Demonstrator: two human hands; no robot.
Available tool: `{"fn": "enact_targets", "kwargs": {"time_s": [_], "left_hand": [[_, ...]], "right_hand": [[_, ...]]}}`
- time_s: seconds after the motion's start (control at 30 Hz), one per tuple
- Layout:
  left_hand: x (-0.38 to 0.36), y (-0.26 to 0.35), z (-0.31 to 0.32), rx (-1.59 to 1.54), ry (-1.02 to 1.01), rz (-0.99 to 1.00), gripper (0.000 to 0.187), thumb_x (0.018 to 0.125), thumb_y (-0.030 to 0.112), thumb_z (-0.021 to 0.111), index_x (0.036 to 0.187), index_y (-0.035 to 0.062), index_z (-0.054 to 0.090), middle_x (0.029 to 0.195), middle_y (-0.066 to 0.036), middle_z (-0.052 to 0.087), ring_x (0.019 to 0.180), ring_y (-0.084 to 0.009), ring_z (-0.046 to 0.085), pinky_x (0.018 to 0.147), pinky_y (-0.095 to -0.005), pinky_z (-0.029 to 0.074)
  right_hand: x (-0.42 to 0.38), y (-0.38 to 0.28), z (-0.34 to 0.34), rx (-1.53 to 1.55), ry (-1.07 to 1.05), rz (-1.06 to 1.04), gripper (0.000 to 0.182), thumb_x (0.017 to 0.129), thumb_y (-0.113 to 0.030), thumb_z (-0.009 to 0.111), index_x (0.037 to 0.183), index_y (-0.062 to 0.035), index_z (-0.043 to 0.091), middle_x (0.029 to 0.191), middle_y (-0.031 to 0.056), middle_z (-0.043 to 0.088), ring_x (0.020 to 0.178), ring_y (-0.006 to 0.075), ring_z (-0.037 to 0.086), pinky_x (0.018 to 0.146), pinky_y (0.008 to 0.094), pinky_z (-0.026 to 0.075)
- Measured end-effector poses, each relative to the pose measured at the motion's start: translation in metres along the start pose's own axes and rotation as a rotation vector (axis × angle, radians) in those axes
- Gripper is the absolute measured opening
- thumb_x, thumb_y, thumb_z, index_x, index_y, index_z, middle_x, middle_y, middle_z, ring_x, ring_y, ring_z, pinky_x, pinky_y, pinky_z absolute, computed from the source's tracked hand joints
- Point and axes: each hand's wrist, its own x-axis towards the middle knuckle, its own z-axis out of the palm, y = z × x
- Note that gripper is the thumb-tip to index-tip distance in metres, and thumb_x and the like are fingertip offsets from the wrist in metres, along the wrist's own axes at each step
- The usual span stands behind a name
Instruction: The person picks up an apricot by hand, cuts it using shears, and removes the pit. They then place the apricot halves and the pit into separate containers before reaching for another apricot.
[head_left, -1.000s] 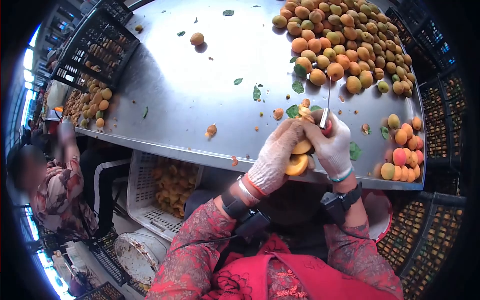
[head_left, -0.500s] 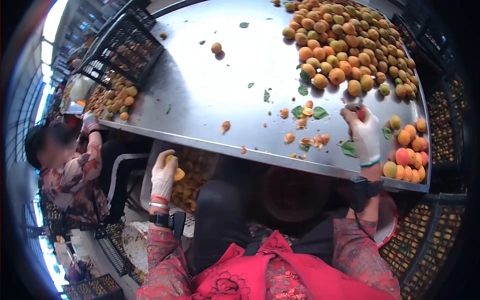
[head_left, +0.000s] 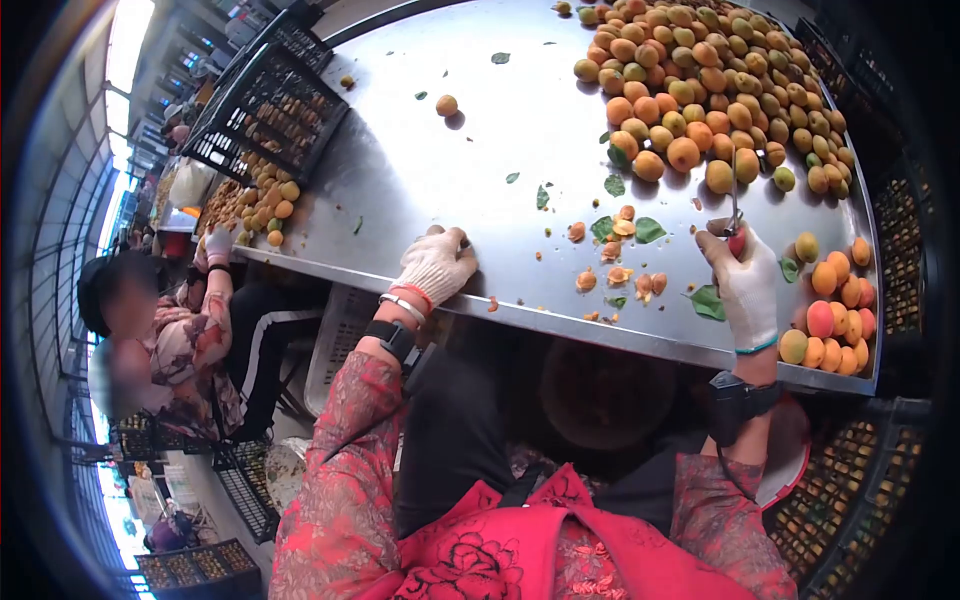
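My left hand (head_left: 437,265), in a white knit glove, is over the near edge of the metal table (head_left: 400,180). Its fingers are curled together, and whatever they hold is hidden. My right hand (head_left: 745,285), also gloved, is closed around the red handle of a small knife (head_left: 735,195). The thin blade points away toward the apricot pile (head_left: 690,80). Between my hands lie apricot pits (head_left: 586,281), torn bits of fruit and green leaves (head_left: 650,230). Several apricots (head_left: 820,318) sit in a group right of my right hand.
A black plastic crate (head_left: 262,112) stands tilted at the table's far left, beside more apricots (head_left: 270,205). One apricot (head_left: 447,105) lies alone. A co-worker (head_left: 180,330) sits at left. Crates full of fruit (head_left: 850,480) stand at lower right.
My left hand has moved up and right from above the crate of fruit pieces to the table edge; the yellow apricot piece no longer shows in it. The knife blade now shows clearly.
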Motion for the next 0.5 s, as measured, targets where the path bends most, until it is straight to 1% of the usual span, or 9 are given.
{"fn": "enact_targets", "kwargs": {"time_s": [0.03,0.1,0.13,0.2,0.27,0.3,0.33,0.4,0.5], "left_hand": [[0.005,0.008,0.003,-0.001,-0.003,0.017,0.039,0.083,0.029,0.066,0.114,0.0038,0.065,0.101,-0.020,0.067,0.092,-0.0358,0.066,0.083,-0.0391,0.052],[0.002,0.039,-0.010,-0.351,-0.296,-0.127,0.036,0.083,0.027,0.061,0.108,0.0022,0.065,0.104,-0.023,0.067,0.097,-0.0385,0.066,0.086,-0.0425,0.052],[-0.001,0.049,-0.005,-0.396,-0.307,-0.009,0.038,0.082,0.026,0.062,0.110,0.0005,0.064,0.098,-0.021,0.069,0.090,-0.0356,0.069,0.082,-0.0401,0.055],[-0.004,0.076,-0.008,-0.568,-0.397,0.040,0.044,0.083,0.028,0.069,0.114,-0.0024,0.062,0.101,-0.016,0.069,0.092,-0.0244,0.069,0.081,-0.0369,0.054],[-0.003,0.094,0.000,-1.174,-0.686,-0.010,0.046,0.083,0.025,0.072,0.118,-0.0018,0.060,0.105,-0.014,0.066,0.093,-0.0206,0.068,0.080,-0.0340,0.054],[-0.001,0.105,-0.001,-1.222,-0.756,-0.025,0.048,0.083,0.022,0.074,0.123,0.0015,0.058,0.106,-0.013,0.064,0.094,-0.0185,0.067,0.080,-0.0318,0.054],[0.004,0.110,-0.001,-1.220,-0.761,-0.016,0.048,0.083,0.022,0.074,0.123,0.0015,0.058,0.106,-0.013,0.064,0.094,-0.0185,0.067,0.080,-0.0318,0.054],[0.017,0.121,-0.002,-0.586,-0.331,0.232,0.050,0.082,0.022,0.072,0.126,0.0044,0.056,0.107,-0.014,0.063,0.092,-0.0205,0.066,0.081,-0.0337,0.054],[0.035,0.129,0.000,-0.301,-0.119,0.244,0.043,0.080,0.023,0.068,0.119,0.0050,0.060,0.104,-0.015,0.063,0.093,-0.0286,0.063,0.080,-0.0383,0.052]], "right_hand": [[0.001,0.003,0.000,-0.002,0.016,0.006,0.018,0.086,-0.015,0.072,0.094,0.0006,0.065,0.070,-0.0004,0.058,0.066,0.0074,0.051,0.062,0.0259,0.045],[0.003,0.012,0.003,0.024,0.029,-0.119,0.019,0.086,-0.015,0.072,0.093,0.0009,0.064,0.068,0.0012,0.057,0.067,0.0081,0.052,0.063,0.0268,0.046],[0.003,0.014,0.004,0.023,0.040,-0.117,0.019,0.086,-0.015,0.072,0.093,0.0009,0.064,0.068,0.0012,0.057,0.067,0.0081,0.052,0.063,0.0268,0.046],[0.004,0.015,0.007,0.035,-0.009,-0.141,0.020,0.085,-0.015,0.073,0.093,0.0011,0.064,0.068,0.0024,0.057,0.067,0.0082,0.051,0.063,0.0274,0.046],[0.004,0.011,0.006,0.033,-0.006,-0.138,0.022,0.084,-0.015,0.074,0.093,0.0016,0.064,0.070,0.0023,0.058,0.068,0.0076,0.051,0.064,0.0267,0.046],[0.003,0.009,0.003,0.055,-0.015,-0.097,0.022,0.084,-0.014,0.075,0.094,0.0018,0.064,0.072,0.0023,0.059,0.069,0.0074,0.052,0.065,0.0262,0.046],[0.002,0.008,-0.001,0.075,-0.022,-0.053,0.022,0.084,-0.014,0.075,0.094,0.0021,0.063,0.073,0.0023,0.060,0.070,0.0071,0.053,0.066,0.0257,0.046],[0.001,0.006,-0.011,0.104,0.022,-0.052,0.021,0.085,-0.013,0.074,0.094,0.0022,0.063,0.073,0.0022,0.060,0.071,0.0071,0.053,0.066,0.0255,0.047],[0.001,0.010,-0.021,0.144,0.086,-0.049,0.019,0.086,-0.011,0.073,0.094,0.0025,0.063,0.074,0.0018,0.060,0.071,0.0072,0.053,0.066,0.0255,0.047]]}}
